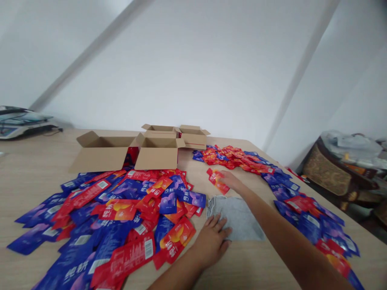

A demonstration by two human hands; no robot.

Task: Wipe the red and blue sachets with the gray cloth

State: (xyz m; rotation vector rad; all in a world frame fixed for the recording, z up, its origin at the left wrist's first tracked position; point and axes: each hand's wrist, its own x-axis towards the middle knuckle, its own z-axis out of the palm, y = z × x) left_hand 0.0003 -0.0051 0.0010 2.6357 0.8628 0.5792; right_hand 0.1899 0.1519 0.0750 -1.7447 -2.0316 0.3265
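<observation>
My right hand [231, 180] grips a red sachet [218, 181] with an orange fruit print, held above the table just beyond a grey drawstring bag [238, 219]. The bag lies flat, its white cord loose at the left end. My left hand [213, 237] rests with fingers stretched out on the bag's left edge, palm down. Left of that hand spreads a large pile of red and blue sachets [121, 209]. The fingertips of my right hand are partly hidden behind the sachet.
Several open cardboard boxes [155, 155] stand behind the left pile. Another band of red and blue sachets [242, 159] curves along the far and right side of the table [211, 274]. A scale-like device [24, 123] sits far left; a patterned chair [326, 165] is at right.
</observation>
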